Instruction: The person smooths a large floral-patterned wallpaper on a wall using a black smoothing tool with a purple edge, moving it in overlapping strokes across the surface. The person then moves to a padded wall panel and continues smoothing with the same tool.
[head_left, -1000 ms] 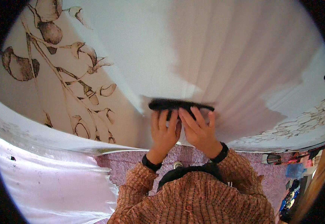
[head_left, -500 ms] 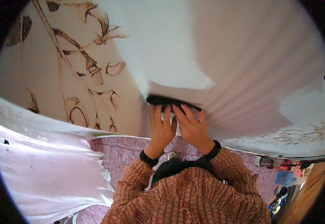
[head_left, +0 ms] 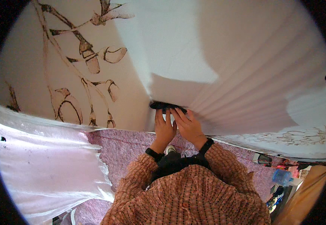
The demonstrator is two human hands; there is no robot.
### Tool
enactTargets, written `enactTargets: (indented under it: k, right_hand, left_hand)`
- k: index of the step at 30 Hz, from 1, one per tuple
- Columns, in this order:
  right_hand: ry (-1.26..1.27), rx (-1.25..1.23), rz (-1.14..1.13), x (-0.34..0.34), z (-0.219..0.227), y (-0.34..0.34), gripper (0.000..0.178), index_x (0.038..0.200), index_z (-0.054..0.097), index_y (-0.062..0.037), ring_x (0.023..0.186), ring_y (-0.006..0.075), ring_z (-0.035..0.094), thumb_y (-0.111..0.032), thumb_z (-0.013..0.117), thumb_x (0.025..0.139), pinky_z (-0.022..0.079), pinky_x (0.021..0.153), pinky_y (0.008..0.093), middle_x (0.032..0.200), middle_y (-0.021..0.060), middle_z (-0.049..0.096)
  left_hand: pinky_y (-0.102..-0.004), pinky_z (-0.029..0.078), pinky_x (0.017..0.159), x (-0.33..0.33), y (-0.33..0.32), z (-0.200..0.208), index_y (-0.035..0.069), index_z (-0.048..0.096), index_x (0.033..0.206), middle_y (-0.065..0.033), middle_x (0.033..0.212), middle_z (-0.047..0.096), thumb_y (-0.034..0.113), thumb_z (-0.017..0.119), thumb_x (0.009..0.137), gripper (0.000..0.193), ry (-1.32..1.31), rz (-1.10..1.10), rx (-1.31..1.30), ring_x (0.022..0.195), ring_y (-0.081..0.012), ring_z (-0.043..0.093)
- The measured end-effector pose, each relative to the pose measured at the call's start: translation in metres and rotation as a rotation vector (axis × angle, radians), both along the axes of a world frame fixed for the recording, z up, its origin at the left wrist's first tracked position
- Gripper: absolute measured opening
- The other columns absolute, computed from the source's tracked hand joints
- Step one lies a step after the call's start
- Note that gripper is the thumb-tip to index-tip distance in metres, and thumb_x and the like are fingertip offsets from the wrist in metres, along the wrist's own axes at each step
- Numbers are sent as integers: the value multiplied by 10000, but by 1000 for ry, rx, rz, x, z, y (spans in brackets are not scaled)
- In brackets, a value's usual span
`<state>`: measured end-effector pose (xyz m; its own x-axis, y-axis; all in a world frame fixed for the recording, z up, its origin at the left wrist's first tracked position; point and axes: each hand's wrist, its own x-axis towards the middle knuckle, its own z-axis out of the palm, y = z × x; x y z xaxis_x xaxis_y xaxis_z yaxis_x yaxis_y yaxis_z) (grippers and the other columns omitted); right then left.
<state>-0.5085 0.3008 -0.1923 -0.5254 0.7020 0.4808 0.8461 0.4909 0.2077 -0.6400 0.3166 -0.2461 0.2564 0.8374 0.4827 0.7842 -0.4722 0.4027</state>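
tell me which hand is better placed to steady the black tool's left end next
Left, I'd judge: the left hand is nearer that end of the black tool, while the right hand sits toward the other end.

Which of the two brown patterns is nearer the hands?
The bold branch pattern, left of the left hand; the fine scale-like pattern at far right lies farther off.
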Motion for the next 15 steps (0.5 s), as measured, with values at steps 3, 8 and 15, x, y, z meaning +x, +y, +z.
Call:
enactTargets:
  k: [3,8,15]
  right_hand:
    - [-71,-27,-48,0,2,-6,423,1152,578,-19,1288,222,363,-177,546,762,250,1053,463,1333,55,480]
    - [63,111,-101,-6,46,1,354,1096,609,-30,1274,209,375,-160,552,771,254,1027,482,1328,32,482]
    - [-3,-16,-58,10,20,-8,363,1102,597,-6,1230,216,409,-149,546,773,323,983,459,1321,57,484]
  left_hand:
    - [-563,351,953,-1,-1,2,-30,405,1259,-326,1274,323,147,648,734,605,-63,-24,41,1166,-504,362]
    - [-559,350,955,0,16,47,-16,419,1252,-295,1283,323,138,658,732,593,-138,27,182,1159,-498,365]
    - [-559,362,942,8,5,4,5,426,1259,-284,1265,335,149,656,737,589,-30,16,167,1150,-497,370]
